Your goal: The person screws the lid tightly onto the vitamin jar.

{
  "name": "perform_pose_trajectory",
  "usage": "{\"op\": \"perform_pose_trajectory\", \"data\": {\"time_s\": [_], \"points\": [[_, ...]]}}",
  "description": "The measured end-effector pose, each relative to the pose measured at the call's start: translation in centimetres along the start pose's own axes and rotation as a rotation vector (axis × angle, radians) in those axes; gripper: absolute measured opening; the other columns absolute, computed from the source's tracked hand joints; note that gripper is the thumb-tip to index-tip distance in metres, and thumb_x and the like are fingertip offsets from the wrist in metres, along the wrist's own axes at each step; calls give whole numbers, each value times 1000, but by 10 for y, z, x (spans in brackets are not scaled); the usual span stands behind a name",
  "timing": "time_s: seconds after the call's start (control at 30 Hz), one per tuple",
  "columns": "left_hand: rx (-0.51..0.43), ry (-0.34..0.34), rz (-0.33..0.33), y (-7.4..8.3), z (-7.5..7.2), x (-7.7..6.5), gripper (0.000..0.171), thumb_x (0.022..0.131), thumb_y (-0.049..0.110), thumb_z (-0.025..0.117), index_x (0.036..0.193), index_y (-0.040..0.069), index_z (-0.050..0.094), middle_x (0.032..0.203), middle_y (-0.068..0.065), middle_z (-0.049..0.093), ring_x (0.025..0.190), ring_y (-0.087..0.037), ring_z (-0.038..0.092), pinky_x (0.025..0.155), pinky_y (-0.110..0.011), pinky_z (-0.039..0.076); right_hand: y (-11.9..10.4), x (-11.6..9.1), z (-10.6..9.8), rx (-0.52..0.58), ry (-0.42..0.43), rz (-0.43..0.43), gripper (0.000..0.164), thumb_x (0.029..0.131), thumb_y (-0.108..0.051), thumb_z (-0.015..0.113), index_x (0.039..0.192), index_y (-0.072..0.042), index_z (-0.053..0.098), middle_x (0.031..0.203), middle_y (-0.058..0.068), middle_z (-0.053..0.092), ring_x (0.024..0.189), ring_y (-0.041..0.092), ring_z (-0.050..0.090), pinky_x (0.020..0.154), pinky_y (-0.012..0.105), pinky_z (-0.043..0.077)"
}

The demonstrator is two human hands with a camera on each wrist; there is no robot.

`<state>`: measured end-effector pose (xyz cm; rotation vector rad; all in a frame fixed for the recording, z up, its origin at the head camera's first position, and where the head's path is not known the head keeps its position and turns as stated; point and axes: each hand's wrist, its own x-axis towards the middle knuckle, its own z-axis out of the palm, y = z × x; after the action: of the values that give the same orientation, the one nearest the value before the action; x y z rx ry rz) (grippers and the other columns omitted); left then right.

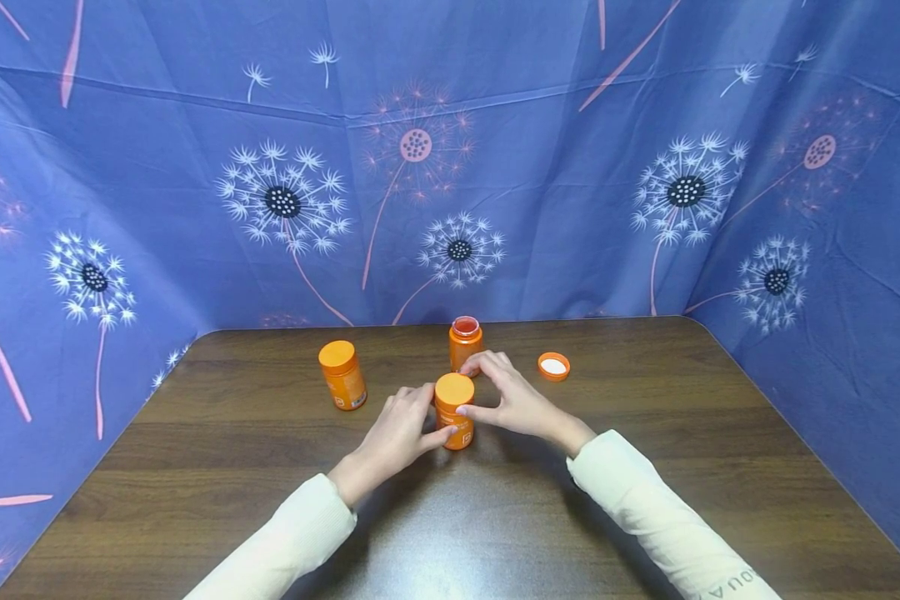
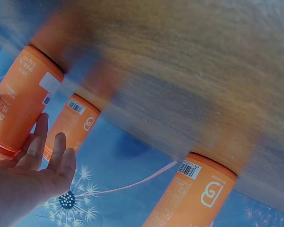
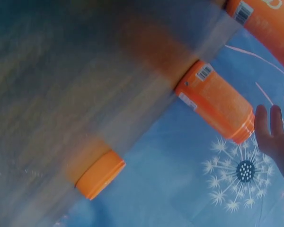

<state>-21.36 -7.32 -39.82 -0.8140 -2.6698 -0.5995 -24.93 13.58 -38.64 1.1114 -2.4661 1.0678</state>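
Observation:
A capped orange jar [image 1: 454,389] stands upright on the table between both hands. My left hand [image 1: 396,429] holds it from the left, thumb across its front and fingers along its side. In the left wrist view the thumb and fingers flank the printed jar body [image 2: 23,101]. On the right, my right hand [image 1: 521,402] has its thumb at the jar just under the cap, with the other fingers extended behind it. Those fingers look loose in the right wrist view. An uncapped orange jar [image 1: 465,342] stands right behind, its threaded neck [image 3: 245,130] showing.
A loose orange lid [image 1: 553,367] lies on the right, white inner side up. Another capped orange jar [image 1: 342,379] stands to the left. The brown wooden table [image 1: 157,467] ends at a blue dandelion-print cloth [image 1: 540,250] behind and at both sides.

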Motion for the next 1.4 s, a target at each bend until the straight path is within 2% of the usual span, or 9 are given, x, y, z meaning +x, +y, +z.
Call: {"op": "perform_pose_trajectory", "data": {"time_s": [0.13,0.43,0.6,0.77,0.97,1.17,1.4], "points": [[-3,0,-2,0,0,0,49,79,38,68,114,8,51,90,-5,62,90,-26,55,78,-41,41,0,-1,5,-9,43,0,46,72,-33,76,105,-15,49,104,-5,51,101,25,45,88,37,37],[-2,0,-6,0,0,0,49,78,37,69,113,8,51,92,-6,64,90,-27,56,78,-42,42,-2,-2,11,-29,98,17,46,70,-32,78,101,-14,48,104,-5,52,96,13,41,84,34,38],[0,-1,-9,0,0,0,49,78,37,69,113,8,51,93,-5,64,90,-26,56,77,-40,41,-1,-2,11,-25,99,27,47,70,-32,78,101,-13,48,103,-6,52,95,12,40,84,32,38],[-5,1,-9,1,0,-1,49,79,39,68,113,8,51,89,-5,62,89,-25,55,76,-40,41,-1,-1,8,17,58,41,49,69,-32,79,103,-13,47,105,-4,51,99,16,41,86,39,39],[-2,-3,-15,1,0,-1,50,79,40,68,114,7,51,90,-5,62,90,-25,55,77,-41,41,-1,-1,-1,64,-35,40,55,73,-31,76,117,-12,49,110,-4,50,107,24,42,92,41,36],[1,1,-10,1,0,-1,50,79,40,68,113,7,51,89,-5,61,89,-25,54,76,-40,41,0,1,-7,78,-91,-39,53,79,-25,71,125,-10,50,122,-1,51,109,21,42,93,41,34],[12,0,-8,1,0,-1,48,79,41,67,111,8,51,86,-4,60,86,-23,54,74,-38,40,-1,2,-10,58,-133,-36,48,81,-21,67,126,-17,51,125,-2,50,114,17,40,95,43,33]]}}
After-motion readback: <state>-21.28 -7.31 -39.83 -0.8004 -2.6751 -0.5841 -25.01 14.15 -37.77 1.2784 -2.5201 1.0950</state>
